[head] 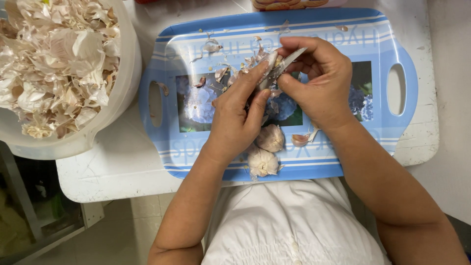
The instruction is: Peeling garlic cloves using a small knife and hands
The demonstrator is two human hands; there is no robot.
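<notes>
Over a blue tray (392, 44), the left hand (235, 115) pinches a garlic clove (269, 61), while the right hand (319, 81) grips a small knife (287, 64), seemingly against it. Two garlic bulbs (265, 149) lie below; a bowl of skins (59, 64) sits left.

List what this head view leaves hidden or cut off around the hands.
- Garlic clove being peeled: mostly covered by the left hand fingers.
- Knife: handle hidden in the right hand.
- Tray picture: middle blocked by both hands.
- Bowl of garlic skins: cut off by the left edge.
</notes>
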